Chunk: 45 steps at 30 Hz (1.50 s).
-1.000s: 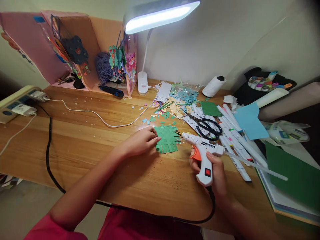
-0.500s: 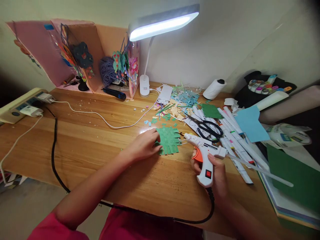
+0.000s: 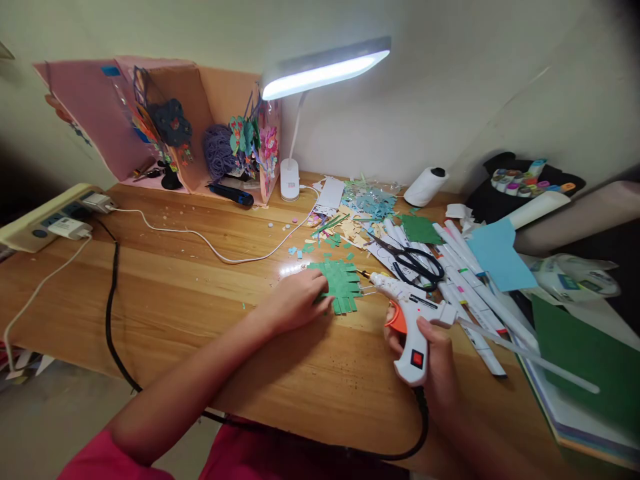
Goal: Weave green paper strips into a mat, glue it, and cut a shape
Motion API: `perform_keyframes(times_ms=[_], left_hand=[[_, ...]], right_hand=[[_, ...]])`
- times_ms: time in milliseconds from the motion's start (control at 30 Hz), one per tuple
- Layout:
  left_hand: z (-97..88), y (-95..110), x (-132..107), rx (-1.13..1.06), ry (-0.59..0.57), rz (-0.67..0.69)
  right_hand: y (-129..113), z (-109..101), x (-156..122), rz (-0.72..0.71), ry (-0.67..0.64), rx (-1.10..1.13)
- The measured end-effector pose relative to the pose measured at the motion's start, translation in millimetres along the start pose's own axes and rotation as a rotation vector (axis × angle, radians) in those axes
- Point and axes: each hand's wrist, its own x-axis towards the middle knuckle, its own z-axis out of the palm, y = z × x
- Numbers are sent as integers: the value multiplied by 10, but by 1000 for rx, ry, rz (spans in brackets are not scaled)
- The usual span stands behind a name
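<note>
A small mat of woven green paper strips, its strip ends loose at the edges, lies flat on the wooden desk. My left hand rests over its left side, with fingers curled down onto the paper; the fingertips are partly hidden. My right hand is wrapped round the handle of a white hot glue gun with an orange trigger. The gun's nozzle points left, close to the mat's right edge. A clear glue stick sticks out of its back end.
Black scissors lie behind the gun, over white markers. Paper scraps heap at the back. A desk lamp stands beside a pink cardboard box. The gun's black cord hangs at the front edge. Green sheets lie right.
My left hand has slid slightly right and further over the green mat, its fingers more bent. The glue gun stays near the mat's right edge. The view has tilted a little.
</note>
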Motion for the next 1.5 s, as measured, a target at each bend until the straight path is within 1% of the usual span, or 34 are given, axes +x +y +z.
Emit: perform_keyframes(times_ms=[100, 233, 433, 567, 767, 933, 1100, 1233, 1367, 1500], left_hand=[[34, -67, 37, -83, 29, -52], [92, -135, 73, -181, 98, -122], [127, -149, 95, -181, 114, -162], [120, -145, 99, -165, 106, -160], [111, -148, 91, -164, 98, -142], [103, -136, 93, -161, 96, -135], [103, -135, 90, -152, 94, -129], [100, -139, 82, -158, 91, -131], [90, -127, 76, -154, 87, -139], [86, -121, 69, -144, 85, -133]], right_hand=[[61, -41, -31, 39, -7, -28], [134, -72, -80, 111, -8, -65], [165, -10, -100, 153, -57, -187], [207, 17, -81, 160, -99, -209], [263, 3, -65, 171, -93, -240], [265, 1, -60, 160, -96, -253], [253, 8, -67, 149, -138, -267], [237, 10, -67, 142, -134, -283], [254, -8, -48, 168, -153, -234], [260, -18, -48, 230, -154, -198]])
